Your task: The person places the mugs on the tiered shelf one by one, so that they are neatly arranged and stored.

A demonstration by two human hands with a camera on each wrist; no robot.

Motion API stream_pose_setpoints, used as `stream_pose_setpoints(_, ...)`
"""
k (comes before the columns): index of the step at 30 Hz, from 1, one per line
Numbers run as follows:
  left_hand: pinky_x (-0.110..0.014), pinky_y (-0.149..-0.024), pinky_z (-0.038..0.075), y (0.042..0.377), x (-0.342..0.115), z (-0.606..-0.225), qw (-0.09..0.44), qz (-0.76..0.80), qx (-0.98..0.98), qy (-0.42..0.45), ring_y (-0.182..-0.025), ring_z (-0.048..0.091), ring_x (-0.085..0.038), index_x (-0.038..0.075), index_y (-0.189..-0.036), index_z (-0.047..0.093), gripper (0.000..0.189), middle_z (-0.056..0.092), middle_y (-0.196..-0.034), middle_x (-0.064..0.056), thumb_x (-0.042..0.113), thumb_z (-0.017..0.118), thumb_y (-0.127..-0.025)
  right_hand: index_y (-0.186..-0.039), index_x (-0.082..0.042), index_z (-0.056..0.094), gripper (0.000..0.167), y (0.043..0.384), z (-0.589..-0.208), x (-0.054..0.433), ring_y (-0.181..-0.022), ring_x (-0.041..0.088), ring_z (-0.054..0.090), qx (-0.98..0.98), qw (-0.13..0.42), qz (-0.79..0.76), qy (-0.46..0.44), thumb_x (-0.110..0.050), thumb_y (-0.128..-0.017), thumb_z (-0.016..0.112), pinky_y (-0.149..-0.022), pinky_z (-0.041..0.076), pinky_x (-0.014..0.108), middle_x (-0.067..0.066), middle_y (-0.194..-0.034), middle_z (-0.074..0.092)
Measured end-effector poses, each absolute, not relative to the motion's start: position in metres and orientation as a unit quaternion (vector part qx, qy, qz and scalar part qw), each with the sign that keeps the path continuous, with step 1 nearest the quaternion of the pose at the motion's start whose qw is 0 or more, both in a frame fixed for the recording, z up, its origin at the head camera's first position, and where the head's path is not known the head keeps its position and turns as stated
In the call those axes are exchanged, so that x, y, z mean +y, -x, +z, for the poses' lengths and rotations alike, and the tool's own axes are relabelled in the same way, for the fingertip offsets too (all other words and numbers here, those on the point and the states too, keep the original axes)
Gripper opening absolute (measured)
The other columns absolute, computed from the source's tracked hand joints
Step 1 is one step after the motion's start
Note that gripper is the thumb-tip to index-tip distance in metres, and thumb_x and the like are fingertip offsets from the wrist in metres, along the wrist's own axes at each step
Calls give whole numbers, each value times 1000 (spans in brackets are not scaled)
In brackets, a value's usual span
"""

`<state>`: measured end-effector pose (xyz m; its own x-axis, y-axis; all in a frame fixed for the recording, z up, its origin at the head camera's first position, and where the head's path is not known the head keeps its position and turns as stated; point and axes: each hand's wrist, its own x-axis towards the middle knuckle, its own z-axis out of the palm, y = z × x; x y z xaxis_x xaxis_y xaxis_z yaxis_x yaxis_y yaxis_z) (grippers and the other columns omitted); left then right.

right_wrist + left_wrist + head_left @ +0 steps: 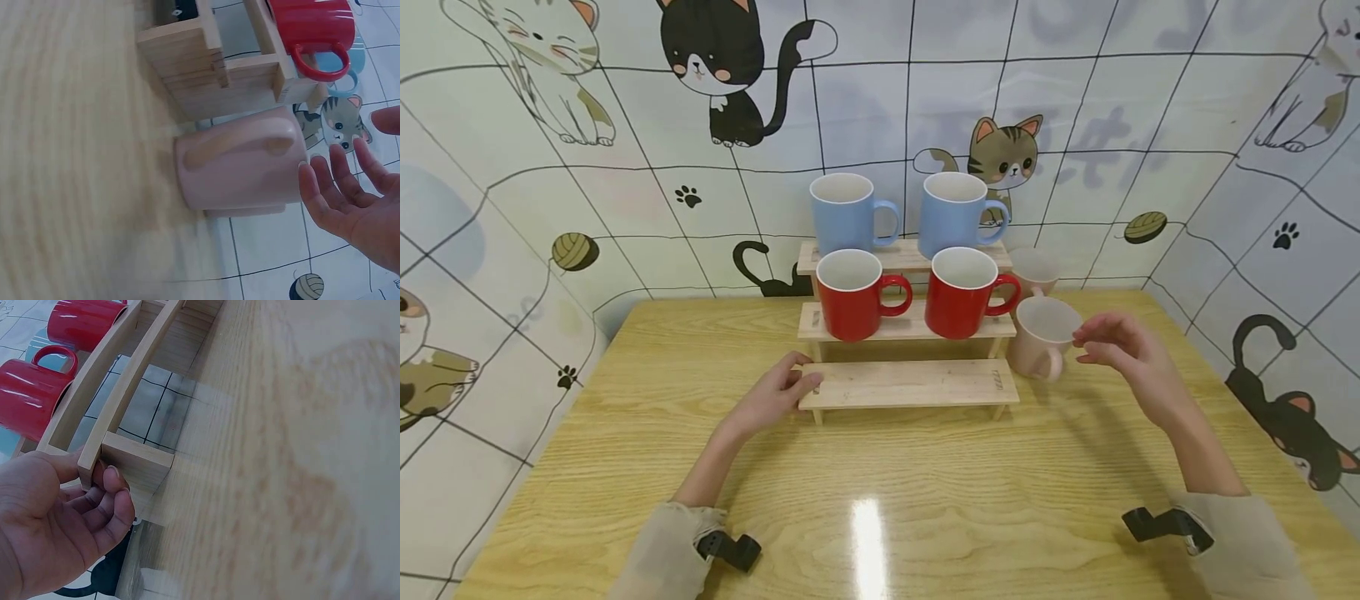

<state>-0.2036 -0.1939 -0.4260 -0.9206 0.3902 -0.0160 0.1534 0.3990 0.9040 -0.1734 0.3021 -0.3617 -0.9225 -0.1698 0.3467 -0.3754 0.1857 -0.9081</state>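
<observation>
A three-tier wooden rack (910, 385) stands mid-table, its lowest tier bare. My left hand (775, 390) pinches the left end of that lowest board, thumb on top; in the left wrist view its fingers (112, 515) curl under the board's end. On the middle tier sit two red mugs (850, 304), and two light blue mugs (842, 212) occupy the top tier. To the right of the rack, a pale pink mug (1045, 333) stands upright on the table. Beside its rim is my right hand (1123, 354), fingers loosely bent and holding nothing; contact with the rim is unclear.
Behind the near pink mug stands a second pale pink mug (1036, 265), partly hidden. A wood-grain table (925, 500) lies under everything. Cat-patterned sheeting (865, 100) hangs behind the table and at both sides.
</observation>
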Motion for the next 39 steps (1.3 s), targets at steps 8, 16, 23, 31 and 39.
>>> stream_pose_setpoints(8,-39,-71,55,204,-194,-425,115,525,827,-165,-65,46,-19,-2,-130,43,36,43,-69,-2,23,54,-107,-122,14,48,25,167,-381,307,-101,11,63,-783,55,598,-164,1,-102,55,-83,54,22,11,-115,63)
stream_pose_setpoints(16,-39,-71,56,203,-195,-426,116,526,827,-161,-65,45,-19,-3,-130,43,37,44,-69,-2,24,54,-107,-124,12,49,24,171,-393,302,-100,10,63,-788,29,593,-162,-3,-104,52,-83,53,20,2,-114,62)
stream_pose_setpoints(23,-41,-72,56,203,-195,-425,119,528,825,-161,-65,46,-19,-3,-131,43,37,44,-69,-2,23,54,-107,-120,11,48,22,175,-399,298,-96,8,64,-772,17,621,-136,-7,-106,51,-82,54,22,0,-112,60)
stream_pose_setpoints(31,-41,-72,56,204,-194,-424,119,526,826,-161,-68,50,-20,-2,-131,43,37,47,-72,-2,24,54,-107,-120,15,52,27,179,-405,296,-96,3,65,-772,-8,624,-121,-8,-106,49,-84,55,24,-9,-111,65)
stream_pose_setpoints(39,-39,-64,51,205,-194,-425,113,517,832,-165,-65,55,-27,-1,-129,45,34,47,-68,-3,24,55,-107,-113,4,69,25,186,-409,285,-109,8,63,-743,-56,652,-140,-11,-107,50,-91,54,30,5,-117,69)
